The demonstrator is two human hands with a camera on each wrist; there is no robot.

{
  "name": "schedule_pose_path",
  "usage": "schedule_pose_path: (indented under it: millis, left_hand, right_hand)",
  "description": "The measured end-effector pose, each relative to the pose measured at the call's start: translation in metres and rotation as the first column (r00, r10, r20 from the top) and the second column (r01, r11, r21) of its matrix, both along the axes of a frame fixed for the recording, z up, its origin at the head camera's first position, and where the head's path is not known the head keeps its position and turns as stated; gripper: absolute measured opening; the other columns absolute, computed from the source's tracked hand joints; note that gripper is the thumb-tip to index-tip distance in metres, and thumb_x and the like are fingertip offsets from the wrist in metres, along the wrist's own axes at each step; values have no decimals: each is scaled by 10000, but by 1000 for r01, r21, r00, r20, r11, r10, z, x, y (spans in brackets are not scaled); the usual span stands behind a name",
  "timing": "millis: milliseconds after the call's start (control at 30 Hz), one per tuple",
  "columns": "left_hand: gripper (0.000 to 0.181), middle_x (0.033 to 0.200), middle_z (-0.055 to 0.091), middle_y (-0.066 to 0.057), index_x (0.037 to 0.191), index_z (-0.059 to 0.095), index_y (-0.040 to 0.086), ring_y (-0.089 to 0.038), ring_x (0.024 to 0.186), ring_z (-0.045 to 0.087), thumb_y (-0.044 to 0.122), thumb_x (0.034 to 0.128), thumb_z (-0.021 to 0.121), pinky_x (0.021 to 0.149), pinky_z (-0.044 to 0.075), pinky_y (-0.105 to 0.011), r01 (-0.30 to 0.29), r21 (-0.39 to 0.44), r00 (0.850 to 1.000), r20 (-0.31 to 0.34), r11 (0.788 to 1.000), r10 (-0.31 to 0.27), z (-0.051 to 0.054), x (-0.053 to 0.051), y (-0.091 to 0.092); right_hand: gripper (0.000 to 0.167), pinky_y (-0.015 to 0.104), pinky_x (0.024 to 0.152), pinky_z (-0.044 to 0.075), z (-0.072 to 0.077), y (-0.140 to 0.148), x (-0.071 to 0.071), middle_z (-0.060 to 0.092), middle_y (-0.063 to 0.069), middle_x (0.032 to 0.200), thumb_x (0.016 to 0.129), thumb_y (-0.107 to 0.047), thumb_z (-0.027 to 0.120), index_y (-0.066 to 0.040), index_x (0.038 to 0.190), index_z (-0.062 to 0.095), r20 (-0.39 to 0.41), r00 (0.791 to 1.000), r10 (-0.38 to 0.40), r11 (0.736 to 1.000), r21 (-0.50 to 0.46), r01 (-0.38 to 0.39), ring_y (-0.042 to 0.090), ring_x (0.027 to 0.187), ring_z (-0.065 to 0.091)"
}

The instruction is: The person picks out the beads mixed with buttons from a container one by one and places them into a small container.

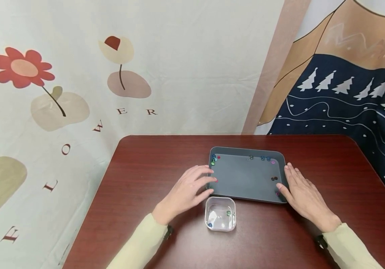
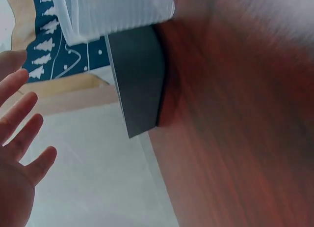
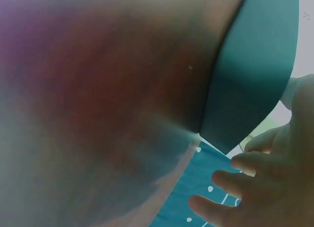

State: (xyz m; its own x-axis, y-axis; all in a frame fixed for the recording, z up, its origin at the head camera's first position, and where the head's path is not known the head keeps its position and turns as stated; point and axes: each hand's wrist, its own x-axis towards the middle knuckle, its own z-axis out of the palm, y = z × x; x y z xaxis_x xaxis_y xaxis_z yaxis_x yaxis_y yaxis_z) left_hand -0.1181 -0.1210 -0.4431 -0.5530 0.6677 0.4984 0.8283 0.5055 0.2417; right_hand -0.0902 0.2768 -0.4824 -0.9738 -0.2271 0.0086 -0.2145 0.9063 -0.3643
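A shallow grey tray [image 1: 243, 175] lies on the table, with small glass beads [image 1: 265, 158] in several colours along its edges. My left hand [image 1: 190, 186] is at the tray's left side, fingers spread and slightly bent over the rim; nothing shows in its grasp. At the right rim is my right hand [image 1: 305, 196], its fingers extended and the thumb reaching over the tray's edge. In front of the tray stands a clear square plastic container [image 1: 220, 228] holding a green bead [image 1: 228, 213] and a blue bead [image 1: 210, 225]. Both wrist views show spread, unoccupied fingers beside the tray's outer wall.
The reddish-brown wooden table [image 1: 145, 160] extends to both sides of the tray. Behind it hangs a printed cloth [image 1: 192, 74] with flowers and letters, and at the right a dark blue part [image 1: 347, 101] with white trees.
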Motion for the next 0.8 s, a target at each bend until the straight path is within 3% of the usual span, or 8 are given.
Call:
schedule_pose_path:
  millis: [267,567,633,800]
  left_hand:
    - [313,1289,657,-78,1212,739,86,-275,1290,569,202,924,784,1155,412,-477,-108,6,994,-7,994,108,0,-28,10]
    - [355,1267,671,-69,1254,722,64,-274,1270,573,214,936,778,1144,415,-490,-173,-112,985,-28,978,171,-12,-52,27]
    - [360,1269,678,-51,1261,722,77,-267,1275,573,238,943,774,1146,412,-483,-193,-166,981,-48,967,188,-14,-56,31]
    - [364,1280,690,7,1272,725,138,-248,1296,573,315,956,756,1146,409,-469,-258,-323,966,-112,911,234,-21,-64,40]
  right_hand:
    - [825,772,1128,220,2,-3,-12,132,292,1673,1071,-461,490,80,1607,170,27,999,-20,1000,10,20,525,1513,173]
    - [853,782,1121,223,-3,-4,-13,136,300,1670,1074,-500,465,97,1601,160,36,999,-21,999,44,20,515,1517,179]
    - [851,783,1119,223,-3,-4,-13,136,300,1670,1075,-499,464,99,1599,162,34,999,-20,999,43,18,514,1518,180]
    - [848,784,1117,226,-4,-3,-13,134,302,1670,1075,-493,467,102,1598,161,37,999,-18,999,40,16,516,1516,182]
